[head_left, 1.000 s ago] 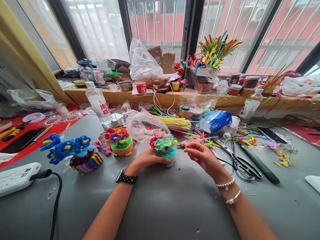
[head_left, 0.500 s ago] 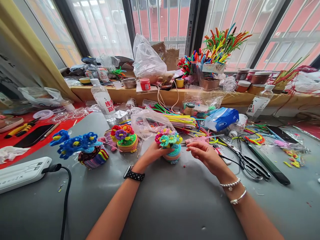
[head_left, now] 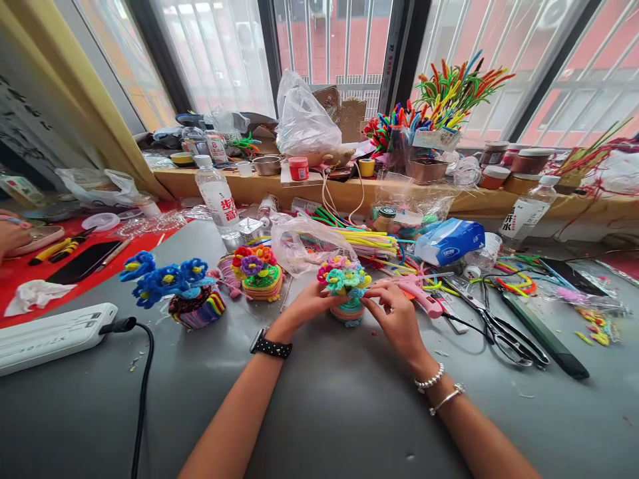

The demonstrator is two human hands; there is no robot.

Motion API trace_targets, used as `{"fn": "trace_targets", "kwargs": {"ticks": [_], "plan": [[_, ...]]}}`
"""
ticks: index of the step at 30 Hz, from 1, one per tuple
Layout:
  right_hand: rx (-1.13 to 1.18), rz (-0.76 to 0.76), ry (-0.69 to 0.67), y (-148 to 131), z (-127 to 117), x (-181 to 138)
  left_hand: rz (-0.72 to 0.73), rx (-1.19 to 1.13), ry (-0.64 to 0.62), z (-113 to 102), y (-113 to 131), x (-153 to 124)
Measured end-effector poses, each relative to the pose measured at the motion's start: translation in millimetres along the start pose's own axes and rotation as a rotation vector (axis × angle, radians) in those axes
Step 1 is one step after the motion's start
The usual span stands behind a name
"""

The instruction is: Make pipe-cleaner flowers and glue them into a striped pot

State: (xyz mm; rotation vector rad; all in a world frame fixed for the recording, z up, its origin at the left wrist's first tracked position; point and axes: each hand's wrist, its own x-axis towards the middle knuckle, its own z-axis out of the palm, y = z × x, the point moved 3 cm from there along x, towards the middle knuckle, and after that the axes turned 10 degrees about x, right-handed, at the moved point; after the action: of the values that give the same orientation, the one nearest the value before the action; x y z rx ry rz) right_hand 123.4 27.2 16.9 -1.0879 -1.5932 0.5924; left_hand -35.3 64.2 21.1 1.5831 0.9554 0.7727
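A small pot of pipe-cleaner flowers [head_left: 348,313], striped turquoise and peach with pink, mint and yellow blooms, stands on the grey table in front of me. My left hand [head_left: 308,307] is closed around its left side, the thumb across the front under the blooms. At the right edge of the blooms, the fingers of my right hand [head_left: 397,320] pinch at a flower; part of their grip is hidden. Just beyond that hand lies a pink glue gun [head_left: 423,297]. To the left stand a pot with orange and purple flowers [head_left: 262,285] and a striped pot with blue flowers [head_left: 197,307].
Scissors [head_left: 499,332] and a dark green bar-shaped tool [head_left: 546,336] lie at the right. A white power strip [head_left: 60,336] with a black cable is at the left. Behind are a pipe-cleaner bundle [head_left: 372,242], a blue tissue pack [head_left: 449,241] and a water bottle [head_left: 215,193]. Another person's hand [head_left: 12,234] shows far left.
My right hand has moved left from beside the pot to touch the blooms. My left hand keeps its hold. The whole view has shifted slightly, and another person's hand shows more at the left.
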Motion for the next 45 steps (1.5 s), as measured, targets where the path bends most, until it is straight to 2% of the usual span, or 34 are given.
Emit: {"fn": "trace_targets", "kwargs": {"ticks": [9,16,20,27,36,41,45], "plan": [[-0.068,-0.010,0.045,3.9,8.0,-1.1,-0.005,-0.036,0.008,1.7,-4.2,-0.3],[0.016,0.068,0.064,4.9,-13.7,-0.4,-0.033,-0.017,-0.002,-0.6,-2.7,-1.8],[-0.027,0.046,0.069,1.8,-20.9,1.2,-0.023,0.018,-0.020,-3.2,-1.2,-3.6],[-0.157,-0.001,-0.027,-5.1,-5.0,5.1,0.042,0.107,-0.136,-0.2,3.2,-7.1],[-0.187,0.083,-0.108,-5.0,3.6,13.2,0.077,0.145,-0.154,6.4,4.1,-6.6],[-0.165,0.112,-0.118,-0.2,-13.9,9.4,0.046,0.201,-0.153,6.5,2.9,-6.5],[-0.207,0.153,-0.280,7.3,-31.8,4.8,0.053,0.218,-0.138,6.2,3.6,-6.1]]}}
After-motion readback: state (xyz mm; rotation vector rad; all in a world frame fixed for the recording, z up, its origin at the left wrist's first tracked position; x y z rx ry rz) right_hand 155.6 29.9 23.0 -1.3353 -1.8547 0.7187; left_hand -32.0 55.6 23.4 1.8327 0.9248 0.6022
